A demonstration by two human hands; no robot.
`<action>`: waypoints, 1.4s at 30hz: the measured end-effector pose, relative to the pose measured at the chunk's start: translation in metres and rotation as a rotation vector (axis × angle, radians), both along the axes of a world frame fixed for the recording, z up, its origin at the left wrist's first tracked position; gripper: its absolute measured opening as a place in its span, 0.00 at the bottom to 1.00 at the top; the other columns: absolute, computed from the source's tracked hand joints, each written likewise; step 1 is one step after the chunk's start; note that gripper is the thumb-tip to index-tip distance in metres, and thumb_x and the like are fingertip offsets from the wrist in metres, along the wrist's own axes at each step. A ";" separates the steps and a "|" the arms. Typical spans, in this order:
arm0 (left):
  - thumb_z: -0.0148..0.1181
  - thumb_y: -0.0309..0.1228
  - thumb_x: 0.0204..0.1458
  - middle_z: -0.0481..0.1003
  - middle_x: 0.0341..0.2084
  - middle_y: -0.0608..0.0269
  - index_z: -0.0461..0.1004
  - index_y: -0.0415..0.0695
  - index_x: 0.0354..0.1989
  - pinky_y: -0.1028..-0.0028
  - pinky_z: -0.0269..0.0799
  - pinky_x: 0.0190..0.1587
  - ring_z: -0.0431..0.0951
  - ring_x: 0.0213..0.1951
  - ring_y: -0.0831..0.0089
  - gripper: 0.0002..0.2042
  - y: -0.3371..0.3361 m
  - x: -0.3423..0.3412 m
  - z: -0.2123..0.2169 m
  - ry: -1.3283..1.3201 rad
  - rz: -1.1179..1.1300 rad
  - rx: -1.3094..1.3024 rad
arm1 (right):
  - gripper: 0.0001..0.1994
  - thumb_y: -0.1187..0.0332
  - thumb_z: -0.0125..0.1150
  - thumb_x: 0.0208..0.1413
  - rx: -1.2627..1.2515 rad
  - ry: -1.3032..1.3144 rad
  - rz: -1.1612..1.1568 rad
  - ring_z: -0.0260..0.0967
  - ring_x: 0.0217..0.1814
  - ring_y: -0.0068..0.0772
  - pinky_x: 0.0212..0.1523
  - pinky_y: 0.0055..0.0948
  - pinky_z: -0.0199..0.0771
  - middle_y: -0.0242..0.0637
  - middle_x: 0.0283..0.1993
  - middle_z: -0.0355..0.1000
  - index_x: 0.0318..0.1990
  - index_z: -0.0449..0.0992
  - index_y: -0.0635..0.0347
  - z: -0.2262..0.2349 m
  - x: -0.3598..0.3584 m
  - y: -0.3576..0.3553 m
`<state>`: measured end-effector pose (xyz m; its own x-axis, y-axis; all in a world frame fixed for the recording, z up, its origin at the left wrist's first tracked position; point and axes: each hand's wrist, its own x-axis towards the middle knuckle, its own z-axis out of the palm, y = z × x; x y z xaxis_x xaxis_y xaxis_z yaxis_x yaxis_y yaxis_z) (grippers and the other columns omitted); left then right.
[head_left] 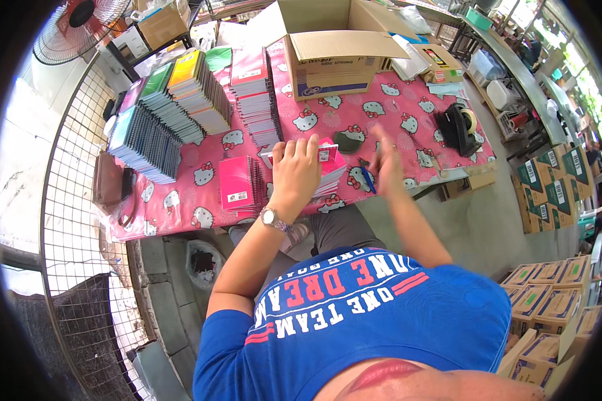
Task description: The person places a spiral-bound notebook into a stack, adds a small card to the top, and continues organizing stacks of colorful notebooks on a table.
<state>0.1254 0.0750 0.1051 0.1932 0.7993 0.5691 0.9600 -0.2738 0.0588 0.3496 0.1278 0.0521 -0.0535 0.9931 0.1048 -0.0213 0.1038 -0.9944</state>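
Observation:
My left hand point(297, 172) is closed over the top of a pink spiral notebook point(325, 154), held upright at the near edge of the table. Right behind the fingers, a stack of pink notebooks point(330, 179) shows its white page edges. My right hand point(386, 167) is blurred by motion to the right of that stack, fingers apart and nothing visible in them. Close beside it lies a blue-handled tool point(368, 179), perhaps a cutter or scissors. Another pile of pink notebooks point(237, 184) sits to the left of my left wrist.
Stacks of blue point(140, 144), green point(164, 93), yellow point(194, 83) and red-covered notebooks point(251, 87) fill the table's left and middle. An open cardboard box point(334, 67) stands behind. A black tape dispenser point(460, 129) is at the right, a brown bag point(108, 179) at the left edge.

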 end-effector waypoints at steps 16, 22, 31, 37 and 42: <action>0.56 0.32 0.55 0.72 0.33 0.60 0.71 0.44 0.42 0.60 0.63 0.52 0.72 0.40 0.62 0.09 0.007 0.003 0.008 -0.109 -0.168 0.010 | 0.13 0.76 0.62 0.56 0.563 -0.429 0.153 0.70 0.34 0.25 0.36 0.25 0.71 0.35 0.39 0.71 0.49 0.81 0.55 0.057 -0.034 0.002; 0.56 0.33 0.56 0.73 0.33 0.61 0.72 0.45 0.42 0.60 0.63 0.52 0.73 0.41 0.62 0.09 0.005 0.001 0.007 -0.098 -0.165 -0.026 | 0.15 0.77 0.62 0.54 0.598 -0.462 0.318 0.69 0.34 0.27 0.36 0.26 0.70 0.33 0.34 0.66 0.49 0.81 0.52 0.063 -0.027 0.002; 0.57 0.33 0.56 0.73 0.32 0.63 0.71 0.46 0.42 0.61 0.63 0.52 0.74 0.40 0.64 0.09 0.006 0.003 0.007 -0.125 -0.161 -0.010 | 0.14 0.78 0.61 0.54 0.736 -0.362 0.404 0.69 0.35 0.28 0.38 0.26 0.70 0.33 0.34 0.69 0.48 0.81 0.56 0.066 -0.024 0.010; 0.57 0.32 0.55 0.74 0.33 0.61 0.70 0.45 0.45 0.59 0.62 0.53 0.74 0.40 0.62 0.11 0.004 0.006 0.007 -0.136 -0.175 -0.025 | 0.17 0.76 0.60 0.56 -0.020 -0.328 0.574 0.70 0.33 0.29 0.35 0.26 0.71 0.36 0.36 0.71 0.54 0.76 0.57 0.072 -0.024 0.009; 0.56 0.30 0.55 0.75 0.34 0.60 0.70 0.46 0.46 0.58 0.60 0.56 0.74 0.42 0.61 0.11 -0.010 0.004 0.013 -0.106 -0.121 -0.071 | 0.15 0.65 0.51 0.67 0.306 -0.518 0.582 0.68 0.25 0.21 0.26 0.22 0.68 0.34 0.32 0.73 0.57 0.72 0.56 0.090 -0.030 0.002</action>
<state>0.1291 0.0646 0.1180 0.2327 0.8125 0.5345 0.9075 -0.3790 0.1812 0.3195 0.1295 0.1419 -0.6649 0.7234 0.1862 0.2971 0.4849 -0.8226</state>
